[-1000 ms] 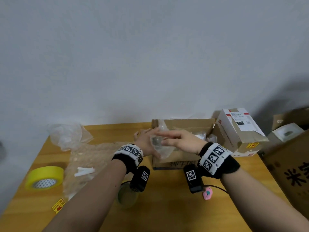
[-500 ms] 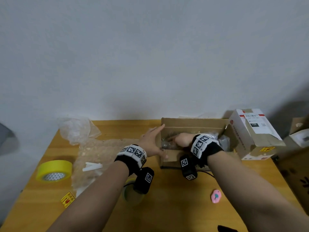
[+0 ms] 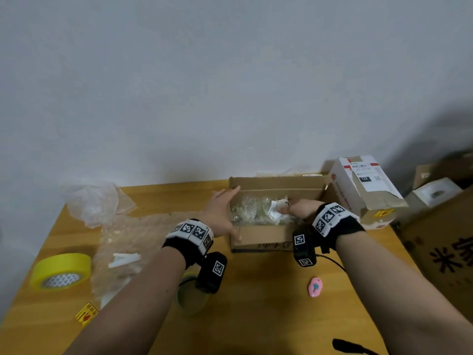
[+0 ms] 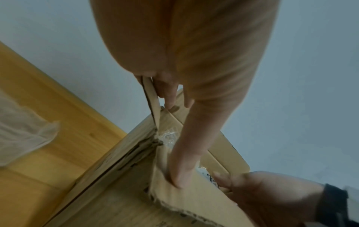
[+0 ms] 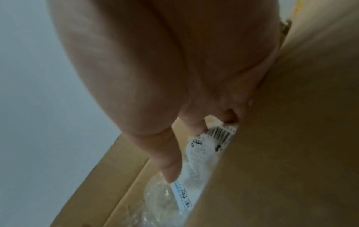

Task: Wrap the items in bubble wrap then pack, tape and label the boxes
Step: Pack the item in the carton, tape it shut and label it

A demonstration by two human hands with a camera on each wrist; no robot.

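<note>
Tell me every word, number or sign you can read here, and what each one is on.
"122": black patch on the white box's shipping label.
"米": large brown carton, far right; the next character is cut off.
Barcode and Chinese print: wrapped item's white label, too blurred to read.
Handwriting on the open box's front: illegible.
Yellow sticker: red symbols only.

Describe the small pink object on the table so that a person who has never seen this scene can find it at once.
Start at the open brown cardboard box in the middle of the wooden table, against the wall. Come from its front wall toward the near edge, just inside the right forearm: the small pink object lies there alone. It is the only pink thing, oval, with a teal mark on top.
</note>
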